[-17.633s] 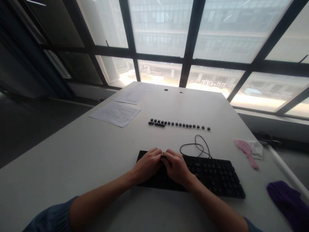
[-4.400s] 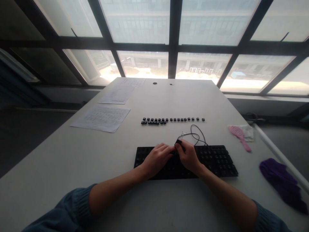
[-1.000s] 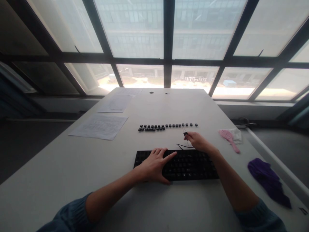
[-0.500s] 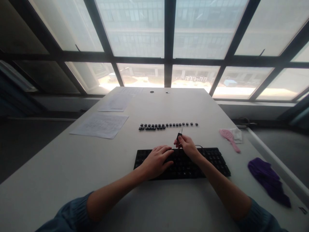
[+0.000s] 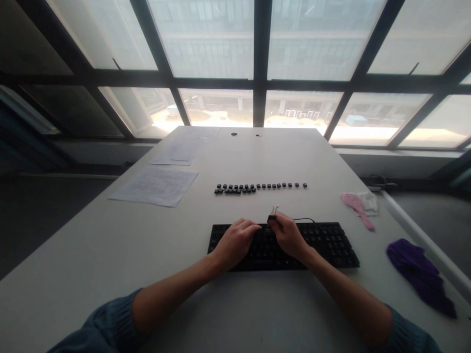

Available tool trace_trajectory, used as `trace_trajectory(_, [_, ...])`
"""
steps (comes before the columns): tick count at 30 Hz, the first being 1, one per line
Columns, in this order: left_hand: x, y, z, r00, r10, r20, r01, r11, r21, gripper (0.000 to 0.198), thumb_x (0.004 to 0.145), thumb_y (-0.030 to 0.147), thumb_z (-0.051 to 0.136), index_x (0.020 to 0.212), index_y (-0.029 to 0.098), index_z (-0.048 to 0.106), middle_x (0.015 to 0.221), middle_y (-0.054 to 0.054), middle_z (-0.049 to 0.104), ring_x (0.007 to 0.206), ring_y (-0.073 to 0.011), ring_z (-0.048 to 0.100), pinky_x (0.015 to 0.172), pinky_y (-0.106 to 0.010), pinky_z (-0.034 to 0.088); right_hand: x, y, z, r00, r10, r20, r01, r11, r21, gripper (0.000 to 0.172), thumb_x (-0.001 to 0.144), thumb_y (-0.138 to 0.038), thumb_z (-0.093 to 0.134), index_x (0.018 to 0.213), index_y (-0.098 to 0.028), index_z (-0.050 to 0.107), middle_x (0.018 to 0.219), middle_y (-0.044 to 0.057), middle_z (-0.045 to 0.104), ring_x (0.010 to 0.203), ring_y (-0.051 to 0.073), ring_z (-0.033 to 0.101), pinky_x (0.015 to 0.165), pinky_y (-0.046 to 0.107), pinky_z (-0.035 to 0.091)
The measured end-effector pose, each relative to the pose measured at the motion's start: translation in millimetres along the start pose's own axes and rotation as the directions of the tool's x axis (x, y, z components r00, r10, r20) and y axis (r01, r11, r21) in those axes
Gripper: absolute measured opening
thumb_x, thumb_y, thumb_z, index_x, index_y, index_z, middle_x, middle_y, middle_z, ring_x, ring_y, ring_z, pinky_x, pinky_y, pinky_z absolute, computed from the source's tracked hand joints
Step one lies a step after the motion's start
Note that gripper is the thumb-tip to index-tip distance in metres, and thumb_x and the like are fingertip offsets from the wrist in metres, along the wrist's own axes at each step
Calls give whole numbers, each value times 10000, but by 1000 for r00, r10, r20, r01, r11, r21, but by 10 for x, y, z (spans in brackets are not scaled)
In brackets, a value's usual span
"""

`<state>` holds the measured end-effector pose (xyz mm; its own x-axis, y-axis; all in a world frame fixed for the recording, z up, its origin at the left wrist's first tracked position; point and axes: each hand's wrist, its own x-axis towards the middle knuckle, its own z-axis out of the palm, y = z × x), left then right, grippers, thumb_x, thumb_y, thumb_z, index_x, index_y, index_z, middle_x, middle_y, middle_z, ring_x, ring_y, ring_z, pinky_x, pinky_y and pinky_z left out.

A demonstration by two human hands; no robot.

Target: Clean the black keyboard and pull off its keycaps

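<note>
A black keyboard (image 5: pixel 327 245) lies on the white table in front of me. My right hand (image 5: pixel 289 236) is over its upper middle, closed on a keycap puller (image 5: pixel 272 217). The puller has a small black body, with wire prongs sticking up from it and more wire just visible at its lower end, close to the keys. My left hand (image 5: pixel 238 241) rests on the left half of the keyboard, fingers drawn together and pointing toward the puller; whatever they may pinch is hidden. Beyond the keyboard, several loose black keycaps (image 5: pixel 235 190) lie in two rows.
Printed paper sheets (image 5: pixel 156 186) lie at the left. To the right are a pink hairbrush (image 5: pixel 356 205) on a white packet (image 5: pixel 370 203) and a purple cloth (image 5: pixel 419 277). A cable (image 5: pixel 304 219) leaves the keyboard's back edge. Windows rise behind the table.
My right hand has lowered the puller toward the keys and turned it slightly. My left hand's fingers, spread before with the thumb apart, have drawn together. The view has shifted a little.
</note>
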<state>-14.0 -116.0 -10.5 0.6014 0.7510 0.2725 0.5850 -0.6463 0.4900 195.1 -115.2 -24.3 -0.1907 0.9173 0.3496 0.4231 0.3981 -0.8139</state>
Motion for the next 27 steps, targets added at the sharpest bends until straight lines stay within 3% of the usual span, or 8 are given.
trace_trajectory(8, [-27, -29, 107, 999, 33, 1, -33, 999, -14, 278, 965, 83, 478, 1125, 194, 676, 1077, -73, 703, 1024, -229, 596, 961, -396, 506, -5, 21, -30, 996, 27, 87, -27, 1000, -5, 274, 976, -235, 478, 705, -204, 452, 723, 2, 526, 687, 159, 462, 655, 292, 343])
trace_trajectory(14, [-18, -36, 63, 999, 37, 23, -36, 999, -36, 287, 961, 86, 473, 1122, 210, 677, 1087, -67, 703, 1031, -229, 598, 959, -388, 499, -37, 22, -30, 990, -45, 136, 48, 999, -22, 256, 978, -203, 484, 722, -207, 468, 774, 16, 552, 726, 170, 489, 685, 298, 363])
trace_trajectory(19, [70, 99, -7, 995, -22, 97, 18, 999, 46, 209, 942, 184, 571, 1134, 208, 650, 1043, -65, 691, 992, -245, 600, 915, -391, 502, -82, 57, 7, 984, -111, 139, 119, 992, -52, 246, 984, -180, 472, 739, -212, 469, 800, 24, 539, 744, 175, 489, 692, 300, 375])
trace_trajectory(23, [181, 153, 78, 992, -69, 103, 61, 996, 72, 136, 902, 246, 654, 1024, 185, 649, 1003, -70, 675, 957, -249, 602, 869, -379, 508, -96, 78, 7, 985, -136, 104, 142, 988, -60, 237, 979, -176, 482, 745, -214, 472, 801, 25, 535, 730, 174, 488, 680, 301, 375])
trace_trajectory(27, [232, 64, 207, 995, -60, 75, 60, 998, 9, 65, 900, 213, 656, 960, 203, 676, 983, -55, 667, 963, -230, 595, 863, -344, 502, -97, 87, 0, 982, -156, 102, 162, 986, -47, 240, 996, -186, 463, 760, -212, 498, 806, 27, 540, 735, 173, 500, 681, 302, 384])
